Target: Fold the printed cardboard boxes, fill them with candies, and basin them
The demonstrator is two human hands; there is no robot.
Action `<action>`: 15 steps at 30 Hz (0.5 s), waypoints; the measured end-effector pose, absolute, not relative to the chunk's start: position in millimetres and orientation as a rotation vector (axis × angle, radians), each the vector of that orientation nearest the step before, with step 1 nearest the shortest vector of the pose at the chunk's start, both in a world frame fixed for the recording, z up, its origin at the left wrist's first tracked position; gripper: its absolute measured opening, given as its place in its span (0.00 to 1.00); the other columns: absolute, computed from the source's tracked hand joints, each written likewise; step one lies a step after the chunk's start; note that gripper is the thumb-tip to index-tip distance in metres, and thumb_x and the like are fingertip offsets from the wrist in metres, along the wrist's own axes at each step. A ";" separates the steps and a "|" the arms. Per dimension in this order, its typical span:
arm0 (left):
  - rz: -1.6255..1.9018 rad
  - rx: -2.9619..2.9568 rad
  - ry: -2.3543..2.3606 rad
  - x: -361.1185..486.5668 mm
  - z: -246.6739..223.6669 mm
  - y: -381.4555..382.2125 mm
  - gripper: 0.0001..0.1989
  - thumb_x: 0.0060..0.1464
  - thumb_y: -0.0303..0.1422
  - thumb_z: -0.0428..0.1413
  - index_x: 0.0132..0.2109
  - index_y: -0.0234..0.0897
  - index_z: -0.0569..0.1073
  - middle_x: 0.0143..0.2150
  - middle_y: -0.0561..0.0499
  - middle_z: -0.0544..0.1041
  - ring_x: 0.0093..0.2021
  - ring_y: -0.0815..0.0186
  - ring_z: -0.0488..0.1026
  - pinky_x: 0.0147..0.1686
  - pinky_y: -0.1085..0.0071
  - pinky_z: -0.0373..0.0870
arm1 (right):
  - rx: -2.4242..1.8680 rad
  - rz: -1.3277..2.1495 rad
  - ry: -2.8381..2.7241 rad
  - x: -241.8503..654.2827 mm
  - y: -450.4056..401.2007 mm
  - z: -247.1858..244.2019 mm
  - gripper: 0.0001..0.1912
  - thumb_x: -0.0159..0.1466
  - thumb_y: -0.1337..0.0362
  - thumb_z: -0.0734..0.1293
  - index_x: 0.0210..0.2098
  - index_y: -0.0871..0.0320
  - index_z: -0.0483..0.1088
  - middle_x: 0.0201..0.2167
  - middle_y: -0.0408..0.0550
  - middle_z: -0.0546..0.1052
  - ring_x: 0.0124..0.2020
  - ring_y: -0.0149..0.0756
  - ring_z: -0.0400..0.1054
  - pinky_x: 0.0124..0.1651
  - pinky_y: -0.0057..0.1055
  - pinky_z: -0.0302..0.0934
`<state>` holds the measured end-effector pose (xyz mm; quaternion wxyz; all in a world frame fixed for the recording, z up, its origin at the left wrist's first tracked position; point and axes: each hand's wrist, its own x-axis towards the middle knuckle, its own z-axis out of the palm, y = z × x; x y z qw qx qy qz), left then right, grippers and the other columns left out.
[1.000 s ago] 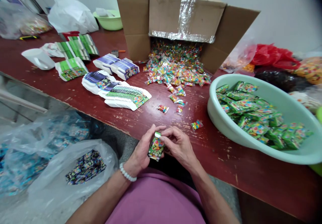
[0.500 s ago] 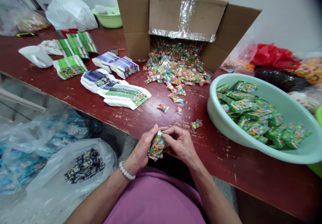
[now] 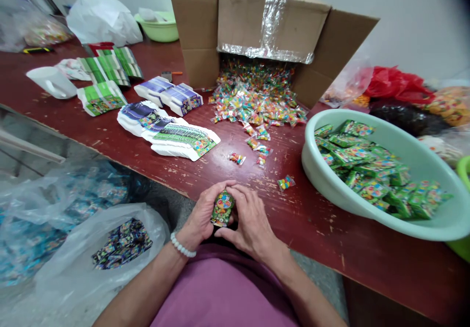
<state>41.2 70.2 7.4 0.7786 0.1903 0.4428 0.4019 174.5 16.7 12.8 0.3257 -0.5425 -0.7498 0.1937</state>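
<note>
A small green candy box [image 3: 222, 208] with a colourful print is held upright over the table's front edge. My left hand [image 3: 204, 211] is closed around its left side. Against the upper right edge lie the fingers of my right hand [image 3: 253, 219], its thumb at the box's lower end. Just beyond my hands, a clear sachet of coloured candies [image 3: 286, 182] lies on the red-brown table [image 3: 176, 170]. Several more sachets [image 3: 257, 146] trail back to a heap [image 3: 253, 97] spilling from a cardboard box [image 3: 273, 26]. Fanned flat cartons [image 3: 183, 138] lie to the left.
A pale green basin [image 3: 341, 204] of filled green boxes [image 3: 370, 158] stands at the right. Bundled cartons [image 3: 103, 97] and a white mug [image 3: 51, 82] are at the left. Below the table edge, a plastic bag [image 3: 73, 263] holds dark packets [image 3: 123, 244].
My right hand has gone from pinching the top end of the candy box to lying along its right side, thumb now low. The box has shifted slightly left and its top looks folded down.
</note>
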 end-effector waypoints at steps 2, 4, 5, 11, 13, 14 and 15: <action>0.931 0.415 0.928 42.1 3.2 70.0 0.16 0.53 0.39 0.63 0.47 0.36 0.80 0.41 0.49 0.82 0.36 0.64 0.79 0.36 0.71 0.75 | -1.479 0.375 -2.030 167.0 13.8 9.9 0.52 0.51 0.61 0.78 0.68 0.60 0.51 0.65 0.63 0.63 0.62 0.57 0.57 0.60 0.56 0.56; 0.994 0.473 0.906 43.5 0.3 67.8 0.16 0.54 0.40 0.63 0.46 0.36 0.80 0.44 0.48 0.82 0.44 0.62 0.78 0.48 0.68 0.73 | -1.488 0.300 -2.067 164.2 15.3 6.9 0.50 0.52 0.65 0.75 0.68 0.61 0.50 0.64 0.63 0.64 0.61 0.58 0.58 0.61 0.56 0.55; 1.007 0.512 0.905 44.1 -0.2 66.2 0.17 0.55 0.42 0.62 0.47 0.35 0.80 0.46 0.47 0.82 0.48 0.60 0.77 0.52 0.67 0.71 | -1.477 0.288 -2.075 164.6 17.3 5.7 0.48 0.52 0.66 0.74 0.68 0.61 0.51 0.62 0.62 0.67 0.59 0.57 0.59 0.60 0.56 0.56; 0.910 0.815 0.946 42.2 1.3 56.7 0.20 0.57 0.47 0.60 0.49 0.37 0.77 0.49 0.46 0.80 0.50 0.58 0.74 0.53 0.63 0.68 | -1.407 0.340 -1.965 178.3 29.0 4.6 0.33 0.53 0.65 0.70 0.57 0.60 0.64 0.51 0.57 0.74 0.51 0.51 0.65 0.55 0.49 0.61; 0.876 0.968 0.994 41.7 -0.8 55.1 0.17 0.57 0.45 0.60 0.47 0.37 0.77 0.47 0.47 0.79 0.50 0.58 0.73 0.53 0.64 0.67 | -1.438 0.311 -1.961 180.3 28.6 4.3 0.31 0.53 0.65 0.70 0.56 0.61 0.64 0.51 0.59 0.73 0.52 0.52 0.65 0.56 0.50 0.60; 0.868 1.023 1.017 41.9 -2.0 54.9 0.17 0.58 0.45 0.59 0.46 0.38 0.77 0.47 0.48 0.79 0.51 0.58 0.72 0.54 0.64 0.66 | -1.453 0.293 -1.961 180.4 27.9 4.0 0.31 0.52 0.65 0.70 0.56 0.61 0.65 0.52 0.60 0.73 0.52 0.53 0.64 0.56 0.51 0.60; 0.860 1.060 1.033 42.3 -2.9 55.1 0.17 0.58 0.46 0.58 0.45 0.38 0.77 0.47 0.48 0.79 0.51 0.57 0.72 0.54 0.65 0.66 | -1.464 0.279 -1.960 180.2 27.3 3.9 0.32 0.51 0.65 0.70 0.55 0.62 0.65 0.52 0.60 0.72 0.53 0.53 0.64 0.56 0.51 0.60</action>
